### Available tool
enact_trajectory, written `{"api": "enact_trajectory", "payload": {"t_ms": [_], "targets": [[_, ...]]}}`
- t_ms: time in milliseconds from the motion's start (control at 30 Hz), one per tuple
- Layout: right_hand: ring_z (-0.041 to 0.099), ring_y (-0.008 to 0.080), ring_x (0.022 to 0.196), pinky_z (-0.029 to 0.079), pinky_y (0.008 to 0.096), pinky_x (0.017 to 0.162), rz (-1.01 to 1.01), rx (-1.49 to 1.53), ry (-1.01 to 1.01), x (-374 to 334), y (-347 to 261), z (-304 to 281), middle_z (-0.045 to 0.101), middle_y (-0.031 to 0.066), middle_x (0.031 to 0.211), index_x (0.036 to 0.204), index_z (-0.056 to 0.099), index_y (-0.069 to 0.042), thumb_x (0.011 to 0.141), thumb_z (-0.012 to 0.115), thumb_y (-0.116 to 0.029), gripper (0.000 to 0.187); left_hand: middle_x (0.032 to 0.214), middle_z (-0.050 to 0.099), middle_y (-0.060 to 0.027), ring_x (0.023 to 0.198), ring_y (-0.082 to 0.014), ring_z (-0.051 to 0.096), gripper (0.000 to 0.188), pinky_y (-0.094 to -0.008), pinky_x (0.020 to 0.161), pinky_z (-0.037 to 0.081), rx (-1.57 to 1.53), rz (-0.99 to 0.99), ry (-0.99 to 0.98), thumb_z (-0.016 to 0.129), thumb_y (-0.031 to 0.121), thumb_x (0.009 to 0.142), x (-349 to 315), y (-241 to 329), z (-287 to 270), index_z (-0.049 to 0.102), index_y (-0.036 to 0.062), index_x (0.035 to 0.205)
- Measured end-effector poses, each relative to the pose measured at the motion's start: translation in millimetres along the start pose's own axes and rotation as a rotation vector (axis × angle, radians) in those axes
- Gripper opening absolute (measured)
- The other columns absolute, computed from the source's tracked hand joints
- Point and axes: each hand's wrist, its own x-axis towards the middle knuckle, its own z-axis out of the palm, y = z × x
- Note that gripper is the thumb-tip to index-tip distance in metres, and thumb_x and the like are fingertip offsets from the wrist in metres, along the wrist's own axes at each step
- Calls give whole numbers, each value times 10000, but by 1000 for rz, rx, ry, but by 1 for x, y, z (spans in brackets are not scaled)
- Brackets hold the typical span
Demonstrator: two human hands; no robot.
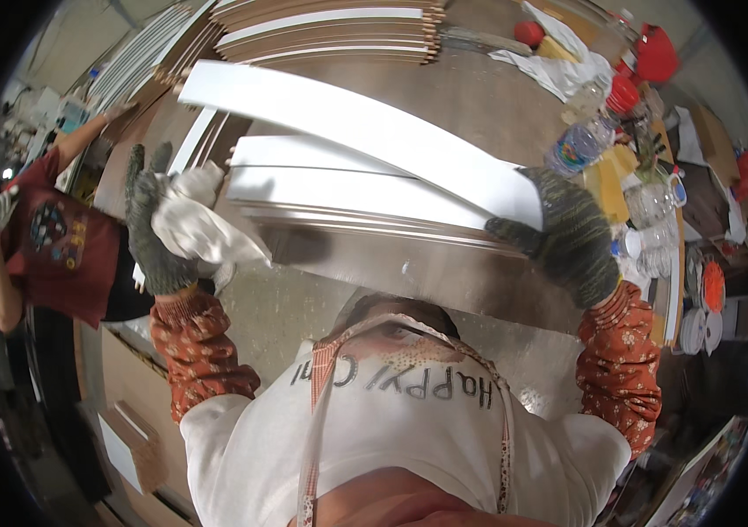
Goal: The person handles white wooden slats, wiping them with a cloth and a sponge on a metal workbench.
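Note:
My right hand [571, 233], in a dark grey knitted glove, grips the near right end of a long white board [356, 127]. The board slants up to the left, its far end beyond a stack of similar white boards [330, 184] on the table. My left hand [159, 228], gloved alike, is left of that stack with some fingers stretched upward. A crumpled white cloth [203, 220] is held against its palm and hangs toward the table's near edge. The cloth hides part of the thumb side.
More boards are piled at the table's far side [330, 35] and far left [141, 57]. Plastic bottles [580, 145], red items [655, 53] and yellow pieces [615, 180] crowd the right side. A person in a dark red shirt [62, 237] stands at the left.

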Motion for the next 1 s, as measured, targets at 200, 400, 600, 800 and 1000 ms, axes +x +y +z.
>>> {"api": "enact_trajectory", "payload": {"t_ms": [200,400,600,800,1000], "targets": [[660,344,814,530,419,741,155,137,53,-15,-36,24,659,206,915,1235,492,-7,769,716,-436,671,1196,603,-151,1039,-226,619,492,-307,813,543,906,571,-480,689,1,802,-6,-38,32,530,33,1267],[612,341,912,494,447,795,19,202,102,-37,-51,29,607,216,1003,1283,461,-6,771,684,-268,617,1138,639,-130,1037,-291,625,370,-382,863,508,1553,628,-841,668,99,814,7,-70,65,615,109,1180],[589,303,889,474,442,774,81,257,15,-73,-44,42,586,185,999,1363,406,-15,795,663,-357,711,1107,645,-154,984,-299,639,299,-368,831,520,1359,512,-878,605,77,865,1,-66,76,622,78,1163],[653,291,877,516,410,775,162,455,-173,-58,-71,45,614,182,1145,1399,381,-77,839,584,-528,747,1197,591,-173,1063,-298,603,384,-390,911,512,-108,-753,-870,526,229,942,-71,-109,36,526,-12,1242],[661,270,896,518,381,827,150,720,-22,-55,-45,20,666,157,1038,1286,495,-24,862,644,-346,553,1165,603,-158,984,-269,631,378,-343,797,561,-254,-869,-655,514,152,948,-111,-167,24,485,-46,1268]]}}
